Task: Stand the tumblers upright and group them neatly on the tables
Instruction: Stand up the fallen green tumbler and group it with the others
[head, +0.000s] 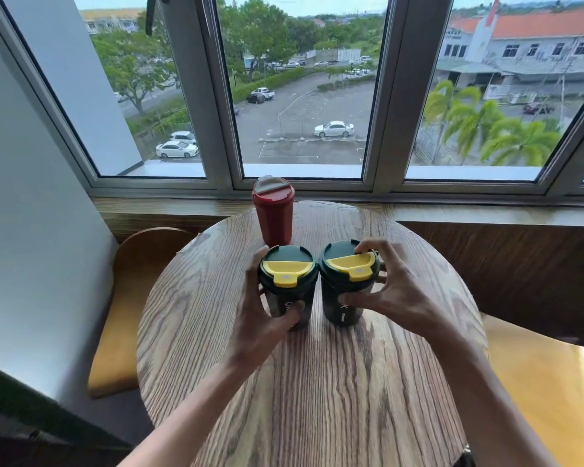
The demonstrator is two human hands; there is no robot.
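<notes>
Round wooden table (pixel 317 399) by window (pixel 304 85) bears three upright tumblers (pixel 288 284).

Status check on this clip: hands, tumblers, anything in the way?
Left hand grip on left green tumbler; right hand on right green tumbler. Both upright, lids touching. Red tumbler upright behind, apart. Table otherwise bare; no obstruction.

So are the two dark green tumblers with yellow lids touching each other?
Touching. In the head view the left dark green tumbler and the right dark green tumbler meet at their lid rims with no gap; lower down, their bodies stay apart.
</notes>
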